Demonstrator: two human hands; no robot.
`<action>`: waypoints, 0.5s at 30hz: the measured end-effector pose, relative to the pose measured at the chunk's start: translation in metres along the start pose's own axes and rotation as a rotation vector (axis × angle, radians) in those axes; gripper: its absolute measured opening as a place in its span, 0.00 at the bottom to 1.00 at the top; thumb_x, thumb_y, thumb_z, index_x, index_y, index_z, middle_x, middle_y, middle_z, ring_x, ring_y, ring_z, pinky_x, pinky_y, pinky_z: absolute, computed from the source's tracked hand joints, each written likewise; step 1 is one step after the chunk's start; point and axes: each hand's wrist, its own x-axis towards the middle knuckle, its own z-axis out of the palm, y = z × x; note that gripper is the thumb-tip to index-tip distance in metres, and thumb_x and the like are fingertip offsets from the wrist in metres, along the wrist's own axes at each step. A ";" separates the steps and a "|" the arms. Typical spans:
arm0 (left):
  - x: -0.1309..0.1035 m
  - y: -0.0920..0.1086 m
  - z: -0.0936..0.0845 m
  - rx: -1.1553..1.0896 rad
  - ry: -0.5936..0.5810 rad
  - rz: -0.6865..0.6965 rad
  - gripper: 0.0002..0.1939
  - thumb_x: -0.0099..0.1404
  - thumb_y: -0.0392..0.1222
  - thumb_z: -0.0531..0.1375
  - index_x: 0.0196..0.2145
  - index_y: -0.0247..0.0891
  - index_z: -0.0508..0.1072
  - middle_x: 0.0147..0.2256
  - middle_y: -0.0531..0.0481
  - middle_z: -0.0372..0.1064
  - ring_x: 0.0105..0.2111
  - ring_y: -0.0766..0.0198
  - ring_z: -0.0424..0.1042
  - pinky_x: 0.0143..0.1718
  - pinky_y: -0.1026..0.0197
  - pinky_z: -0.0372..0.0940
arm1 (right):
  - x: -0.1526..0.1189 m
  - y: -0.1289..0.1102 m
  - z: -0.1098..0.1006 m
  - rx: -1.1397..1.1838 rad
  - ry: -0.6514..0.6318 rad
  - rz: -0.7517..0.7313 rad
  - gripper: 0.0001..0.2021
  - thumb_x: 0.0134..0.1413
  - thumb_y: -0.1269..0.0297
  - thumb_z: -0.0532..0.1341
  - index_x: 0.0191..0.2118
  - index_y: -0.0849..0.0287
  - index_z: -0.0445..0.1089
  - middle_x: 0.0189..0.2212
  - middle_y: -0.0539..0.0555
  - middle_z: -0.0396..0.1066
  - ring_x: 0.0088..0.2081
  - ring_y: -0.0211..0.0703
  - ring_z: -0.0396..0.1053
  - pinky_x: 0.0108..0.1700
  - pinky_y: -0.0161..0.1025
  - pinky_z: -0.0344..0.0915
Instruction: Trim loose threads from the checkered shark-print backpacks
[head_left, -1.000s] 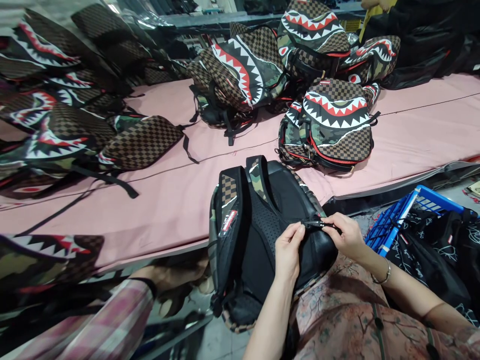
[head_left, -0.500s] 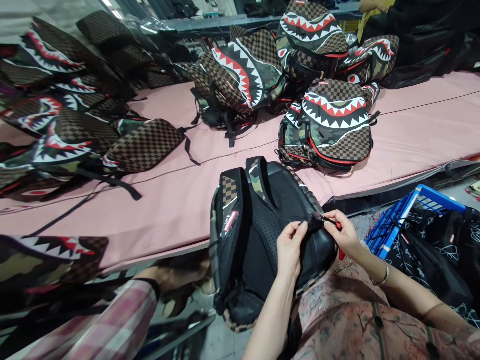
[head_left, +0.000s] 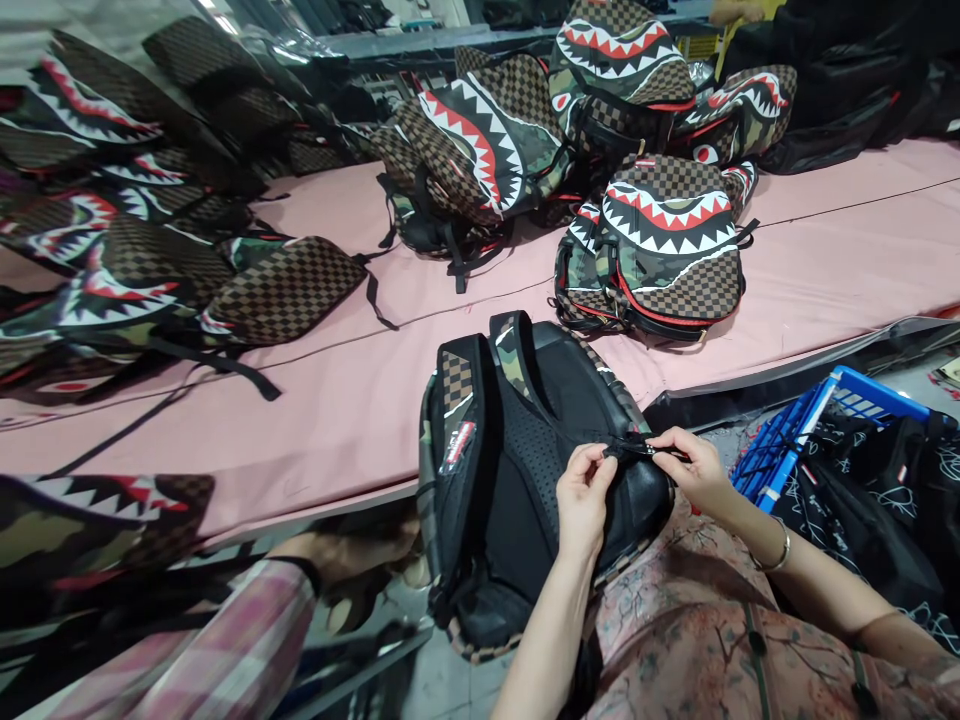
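A black backpack (head_left: 508, 540) with brown check and camouflage trim lies back panel up, between the table's front edge and my lap. Its two shoulder straps, one of them the left shoulder strap (head_left: 469, 450), face me. Over the lower right corner, my left hand (head_left: 585, 490) pinches a thin black strap (head_left: 624, 446) between thumb and fingertips. The fingers of my right hand (head_left: 696, 468) are closed on the other end of this strap, close beside the left. Small pale marks show near the right fingertips; what they belong to is too small to tell.
Across the pink-covered table (head_left: 322, 430) stand several shark-mouth backpacks (head_left: 667, 235), with a heap of more backpacks (head_left: 285, 290) at left. A blue crate (head_left: 874, 390) with black bags stands at right. Another person's plaid-clad leg (head_left: 232, 640) is at lower left.
My right hand has moved slightly right, and more of the thin strap shows between my hands. Red tips seen by my right fingers before are now out of sight. The backpack lies still.
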 end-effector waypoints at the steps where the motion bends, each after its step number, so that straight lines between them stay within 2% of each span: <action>1: 0.000 -0.001 0.000 -0.003 0.005 -0.001 0.05 0.52 0.40 0.62 0.28 0.38 0.72 0.30 0.53 0.61 0.33 0.66 0.61 0.37 0.65 0.56 | -0.001 -0.001 -0.001 -0.016 -0.014 -0.002 0.06 0.52 0.67 0.56 0.35 0.58 0.69 0.32 0.52 0.71 0.34 0.39 0.68 0.37 0.35 0.63; 9: 0.000 -0.003 0.000 0.011 -0.017 0.014 0.05 0.53 0.40 0.61 0.29 0.38 0.72 0.32 0.52 0.61 0.34 0.66 0.61 0.39 0.65 0.56 | -0.002 -0.008 -0.001 -0.055 -0.053 0.033 0.06 0.53 0.67 0.56 0.35 0.58 0.70 0.31 0.51 0.71 0.34 0.39 0.68 0.37 0.34 0.63; 15: 0.000 -0.003 0.000 0.021 -0.026 0.014 0.05 0.53 0.41 0.61 0.29 0.38 0.72 0.32 0.52 0.62 0.34 0.66 0.62 0.39 0.65 0.57 | 0.000 -0.015 0.000 -0.054 -0.061 -0.010 0.07 0.54 0.68 0.55 0.36 0.58 0.70 0.32 0.51 0.71 0.33 0.38 0.67 0.36 0.34 0.62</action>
